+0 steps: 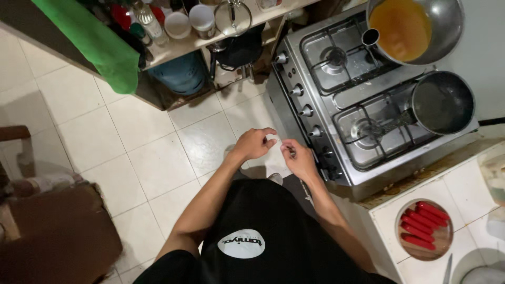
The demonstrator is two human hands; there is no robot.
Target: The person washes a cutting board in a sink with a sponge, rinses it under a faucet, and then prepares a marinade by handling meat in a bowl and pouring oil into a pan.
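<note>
- Beside the stove's front edge, your left hand (254, 143) and right hand (299, 159) meet over the tiled floor (142, 152), fingertips almost touching.
- Between them you pinch a small pale thing (277, 142); it is too small to say what it is, maybe a wrapper or a scrap. Each grip is nearly closed, thumb against forefinger, and seems to have hold of an end of that pale thing, though I cannot tell this for sure.
- On the stove (336, 94) to your right, no flame shows under any burner, so by my judgement cooking has not begun.
- At the far right burner sits a metal bowl (447, 26) filled with an orange-yellow liquid (401, 26), which looks like something already mixed and ready.
- Nearer, a dark frying pan (443, 102) rests on the right-hand burner, and it looks bare inside.
- On the tiled tabletop (457, 184) at near right, a round wooden dish (425, 251) holds several red sausages (421, 225), lying side by side and whole, well apart from your hands.
- A knife tip (447, 268) shows just beside that dish, at the near edge.
- So I judge that the ingredients are laid out and the pan is in place; the small job in your fingers is in hand, and heating and cooking are left.
</note>
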